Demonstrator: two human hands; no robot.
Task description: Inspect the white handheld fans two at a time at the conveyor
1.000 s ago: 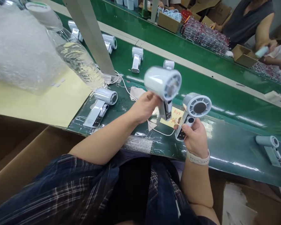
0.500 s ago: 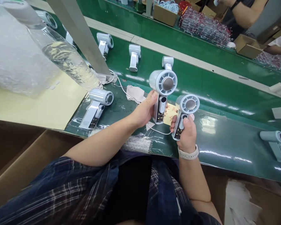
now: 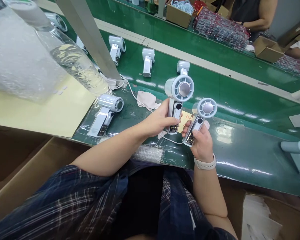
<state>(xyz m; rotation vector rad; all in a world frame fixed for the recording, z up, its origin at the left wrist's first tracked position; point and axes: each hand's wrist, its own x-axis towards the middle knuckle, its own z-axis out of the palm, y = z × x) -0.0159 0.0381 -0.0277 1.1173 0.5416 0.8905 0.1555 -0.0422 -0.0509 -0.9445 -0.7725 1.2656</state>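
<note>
My left hand [image 3: 162,120] is wrapped round the handle of a pale blue handheld fan [image 3: 180,88], its thumb across the front above the exposed circuit board. To the right, my right hand [image 3: 202,141] grips a second pale blue fan [image 3: 205,108] by its handle, thumb on the front. Both fans are upright with round grilles facing me, the right one leaning. Behind them lies a yellow note [image 3: 186,118] with red writing, partly hidden. Another fan [image 3: 109,103] rests on the green bench at the left, its circuit board showing.
Several fans stand on the green belt [image 3: 162,61] beyond. A metal post [image 3: 90,36], a clear bottle [image 3: 75,63] and bubble wrap [image 3: 20,56] are at the left. One fan [image 3: 295,148] lies far right. A person's arm [image 3: 265,16] shows across the belt.
My left thumb has moved down from the fan's top onto the handle front. The right-hand fan has tilted and shifted slightly up. The person across has lowered an arm.
</note>
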